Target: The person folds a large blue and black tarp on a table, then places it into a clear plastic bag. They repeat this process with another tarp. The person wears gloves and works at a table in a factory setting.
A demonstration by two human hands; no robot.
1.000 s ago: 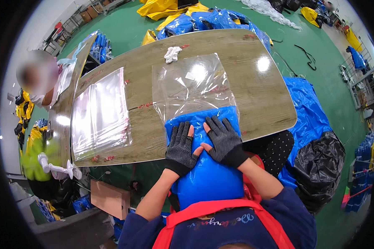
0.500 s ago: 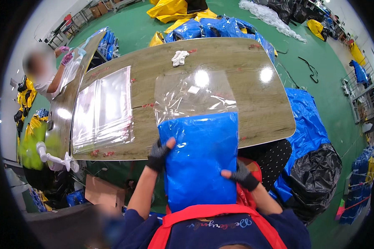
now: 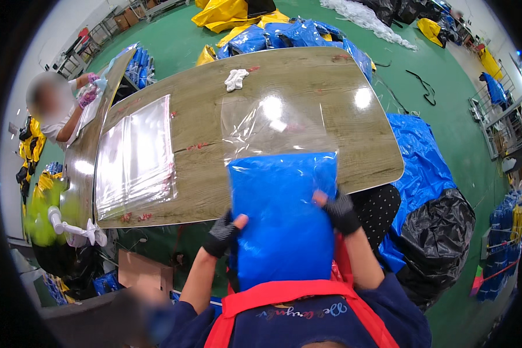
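A folded blue plastic sheet [image 3: 284,223] sits inside a clear plastic bag [image 3: 249,136]. The bag's unfilled far part lies flat on the wooden-topped table, while the blue part reaches over the near edge towards my body. My left hand [image 3: 223,233], in a dark fingerless glove, grips the packet's left side with the thumb on top. On the opposite side my right hand [image 3: 337,212], gloved the same way, holds the edge higher up, thumb also on top. The fingers of both hands are mostly hidden beneath the packet.
A stack of clear bags [image 3: 136,156] lies on the table's left. A crumpled white cloth [image 3: 236,80] is near the far edge. Blue sheeting [image 3: 420,156] and a black bundle [image 3: 438,232] are on the floor at right. Another person [image 3: 58,110] works at far left.
My right hand has moved farther up the packet's right edge. My left hand has slid lower along the left edge. The whole view has shifted slightly.
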